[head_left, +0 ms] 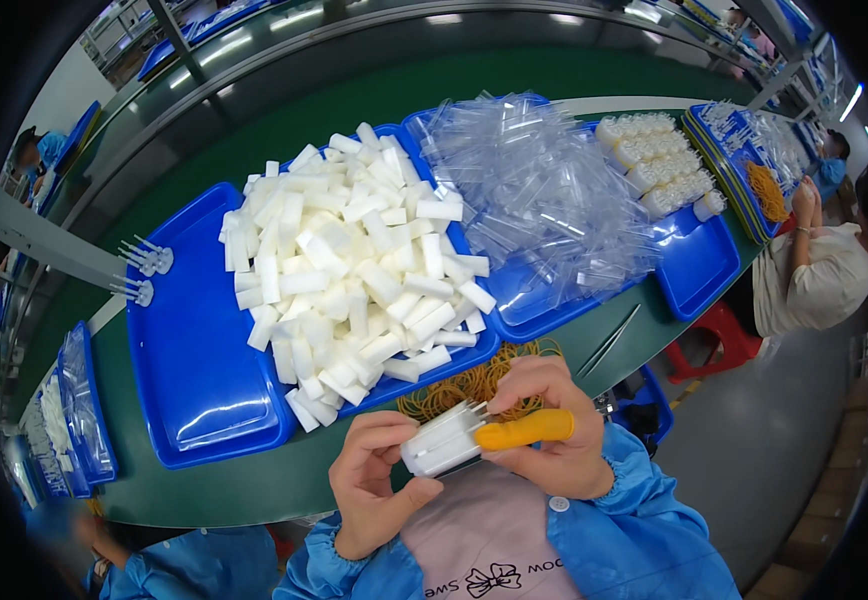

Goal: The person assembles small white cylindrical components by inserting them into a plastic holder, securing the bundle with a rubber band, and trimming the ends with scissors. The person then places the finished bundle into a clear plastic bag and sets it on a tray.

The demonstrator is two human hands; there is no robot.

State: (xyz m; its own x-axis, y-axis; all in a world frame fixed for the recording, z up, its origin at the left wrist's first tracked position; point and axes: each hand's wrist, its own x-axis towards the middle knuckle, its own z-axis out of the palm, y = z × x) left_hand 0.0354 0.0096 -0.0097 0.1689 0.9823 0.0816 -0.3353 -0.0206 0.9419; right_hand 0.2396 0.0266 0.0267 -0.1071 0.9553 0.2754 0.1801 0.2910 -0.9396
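Note:
Close to my body, both hands hold a small bundle of white pieces (441, 443) with thin prongs sticking out at its right end. The fingers and thumb of my left hand (374, 480) close around the bundle's left end. My right hand (554, 435) pinches the pronged end, a yellow finger cot (526, 430) covering one finger. Whether a band goes round the bundle is too small to tell. Just beyond my hands lies a pile of tan rubber bands (474, 385). White foam-like blocks (354, 250) heap up in a blue tray farther out.
Clear plastic sleeves (544, 190) fill another blue tray, right of the blocks. Grouped white pieces (659, 165) stand beyond it. Pronged white parts (149, 258) sit by the left blue tray (194, 400). Tweezers (609, 340) lie on the green table (224, 498). Co-workers sit on both sides.

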